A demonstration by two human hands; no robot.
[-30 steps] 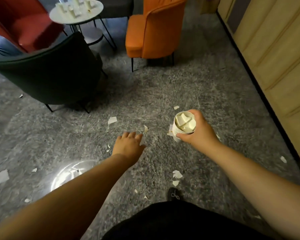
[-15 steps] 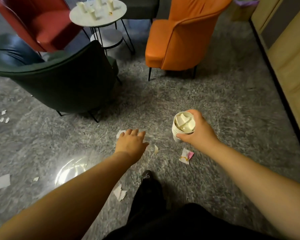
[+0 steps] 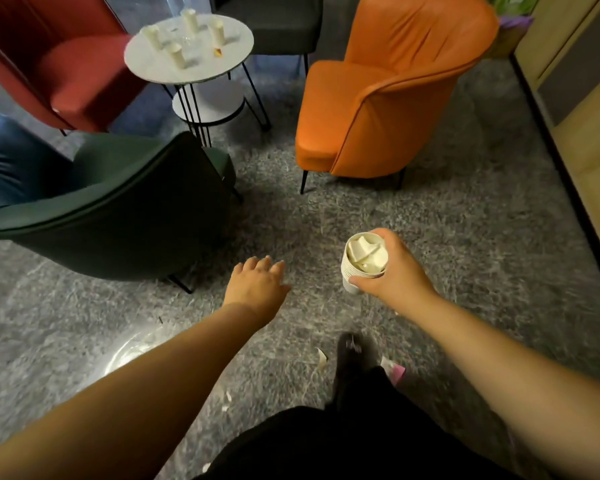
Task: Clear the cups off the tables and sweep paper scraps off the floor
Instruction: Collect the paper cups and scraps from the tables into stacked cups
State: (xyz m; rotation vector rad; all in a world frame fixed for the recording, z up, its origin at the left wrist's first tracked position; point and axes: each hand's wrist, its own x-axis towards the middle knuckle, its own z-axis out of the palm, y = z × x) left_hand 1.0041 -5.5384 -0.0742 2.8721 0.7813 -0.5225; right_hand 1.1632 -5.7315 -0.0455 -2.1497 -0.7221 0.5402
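Cup stack (image 3: 362,263) gripped in right hand (image 3: 394,271)

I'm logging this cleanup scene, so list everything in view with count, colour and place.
cups: four, cream, upright on the table
table: one, white, round, between the chairs, with a lower shelf
cup stack: one, cream, crumpled cup on top, in the right hand
scraps: several, white, one pinkish, on the floor
chairs: red, green, orange, dark grey, around the table
floor: grey
wall: tan, right
left hand: open, empty
right hand: fingers around the cup stack
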